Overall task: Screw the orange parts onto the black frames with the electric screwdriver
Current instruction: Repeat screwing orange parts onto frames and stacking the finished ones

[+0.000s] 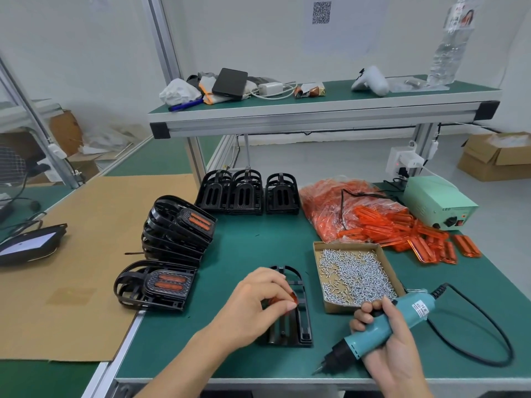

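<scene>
Many screws (355,278) fill the tray (319,255) beside the frame (298,311).

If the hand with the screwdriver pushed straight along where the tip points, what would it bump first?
Probably the green table mat. The right hand aims the electric screwdriver down toward the near table edge; nothing else seems in line, though depth is unclear.

So the flat cardboard tray of small metal screws (355,275) sits near the green tabletop's (244,237) right edge, a heap of orange plastic parts (382,222) behind it. Empty black plastic frames (247,192) line the back edge, finished ones (175,225) stack at the left edge, and one open black frame (298,317) lies by the front edge.
</scene>
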`<control>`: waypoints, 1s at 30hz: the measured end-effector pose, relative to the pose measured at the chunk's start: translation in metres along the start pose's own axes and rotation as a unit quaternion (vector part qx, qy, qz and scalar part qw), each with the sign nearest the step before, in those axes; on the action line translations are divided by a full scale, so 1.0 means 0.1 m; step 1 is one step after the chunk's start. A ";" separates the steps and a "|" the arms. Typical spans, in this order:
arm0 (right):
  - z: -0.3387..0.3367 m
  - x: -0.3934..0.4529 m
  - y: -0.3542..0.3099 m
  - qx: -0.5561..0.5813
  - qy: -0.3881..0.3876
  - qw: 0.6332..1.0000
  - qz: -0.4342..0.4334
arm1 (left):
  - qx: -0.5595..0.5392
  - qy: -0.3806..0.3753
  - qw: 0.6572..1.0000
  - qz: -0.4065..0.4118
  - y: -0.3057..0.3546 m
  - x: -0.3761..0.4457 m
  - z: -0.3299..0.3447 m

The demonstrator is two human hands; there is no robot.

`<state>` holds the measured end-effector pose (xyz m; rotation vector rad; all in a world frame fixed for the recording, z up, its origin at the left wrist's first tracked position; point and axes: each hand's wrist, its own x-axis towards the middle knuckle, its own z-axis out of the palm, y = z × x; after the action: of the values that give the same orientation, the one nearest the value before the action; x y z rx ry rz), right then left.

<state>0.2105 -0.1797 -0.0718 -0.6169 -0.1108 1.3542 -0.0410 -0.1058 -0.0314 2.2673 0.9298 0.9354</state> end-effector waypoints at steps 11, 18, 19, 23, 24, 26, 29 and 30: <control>0.00 0.00 0.01 -0.001 0.006 1.000 -0.001 | 0.307 0.071 0.948 -0.045 0.06 0.07 0.26; -0.03 0.03 0.01 0.000 0.005 1.000 -0.001 | 0.473 0.034 0.878 -0.064 -0.01 0.04 0.48; -0.03 0.04 0.01 0.001 0.003 1.000 0.000 | 0.480 0.036 0.874 -0.063 -0.03 0.05 0.49; -0.06 0.06 0.02 0.007 -0.005 1.000 -0.002 | 0.484 0.053 0.870 -0.074 -0.08 0.08 0.49; -0.06 0.06 0.02 0.006 -0.007 1.000 -0.003 | 0.483 0.056 0.870 -0.078 -0.09 0.08 0.50; -0.07 0.07 0.02 0.006 -0.008 1.000 -0.003 | 0.480 0.058 0.871 -0.085 -0.10 0.07 0.51; -0.07 0.07 0.02 0.005 -0.007 1.000 -0.002 | 0.469 0.056 0.877 -0.089 -0.08 0.07 0.49; -0.07 0.07 0.02 0.005 -0.007 1.000 -0.003 | 0.455 0.063 0.883 -0.092 -0.07 0.07 0.48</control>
<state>0.2132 -0.1754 -0.0807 -0.5978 -0.1164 1.3528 -0.0047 -0.1053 -0.0638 2.7790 1.9150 0.6139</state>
